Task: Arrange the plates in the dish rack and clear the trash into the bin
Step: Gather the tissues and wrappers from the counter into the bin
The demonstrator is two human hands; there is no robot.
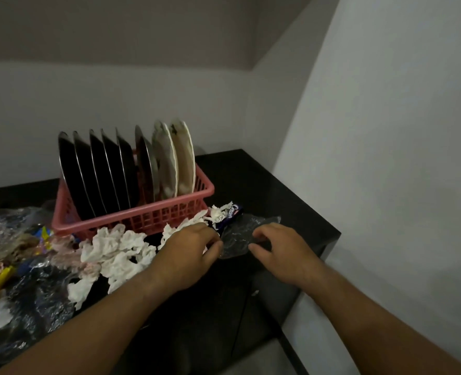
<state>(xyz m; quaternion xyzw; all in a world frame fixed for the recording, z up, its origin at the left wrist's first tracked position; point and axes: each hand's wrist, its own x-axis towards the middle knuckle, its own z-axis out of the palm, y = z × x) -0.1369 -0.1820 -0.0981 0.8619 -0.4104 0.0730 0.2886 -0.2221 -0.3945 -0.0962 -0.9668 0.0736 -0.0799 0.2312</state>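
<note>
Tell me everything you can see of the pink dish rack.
The pink dish rack is a rectangular plastic basket with lattice walls and a flared rim. It stands upright on the black counter. Inside, dark plates stand on edge in a row, two pale plates at the right end. Crumpled white tissues lie by its front wall. Neither the left hand nor the right hand touches it.

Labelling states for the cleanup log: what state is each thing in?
plates, upright in dish rack
tissues, crumpled, loose on counter
biscuit wrapper, lying beside rack
clear plastic, crumpled, on counter
left hand, curled at plastic's edge, grip unclear
right hand, pinches clear plastic
</note>
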